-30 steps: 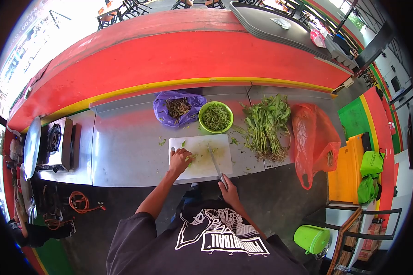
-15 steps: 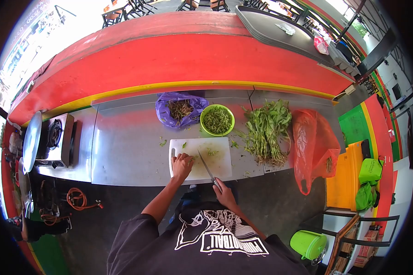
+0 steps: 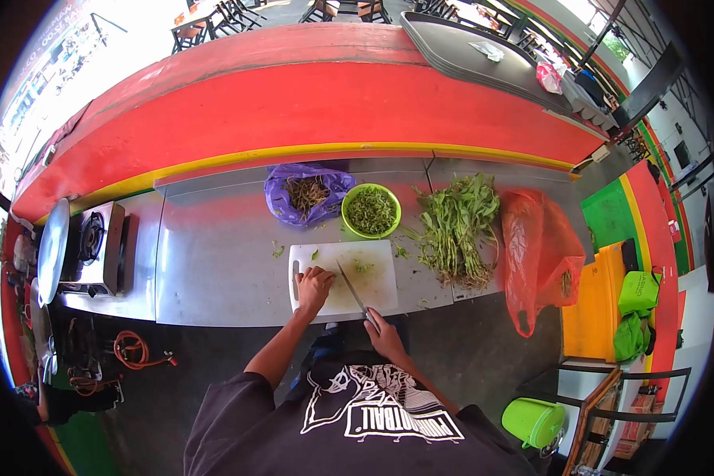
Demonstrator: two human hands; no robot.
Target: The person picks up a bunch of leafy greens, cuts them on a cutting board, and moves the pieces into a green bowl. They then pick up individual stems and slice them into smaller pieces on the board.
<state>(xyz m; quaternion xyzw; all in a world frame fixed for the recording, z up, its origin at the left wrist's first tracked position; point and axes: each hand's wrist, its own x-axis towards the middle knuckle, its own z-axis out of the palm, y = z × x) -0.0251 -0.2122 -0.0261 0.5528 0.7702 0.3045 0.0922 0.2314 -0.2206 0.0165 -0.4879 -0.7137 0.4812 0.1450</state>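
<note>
A white cutting board lies at the near edge of a steel counter. My left hand rests on its left part, pressing down on green stems that it mostly hides. My right hand grips the handle of a knife, whose blade slants across the board right beside my left fingers. A few chopped green bits lie on the board past the blade.
Behind the board stand a green bowl of chopped greens and a purple bag of trimmings. A pile of leafy greens and a red plastic bag lie right. A gas stove sits left.
The knife blade has swung left across the board, from its right part to right beside my left hand. My left hand stays on the stems.
</note>
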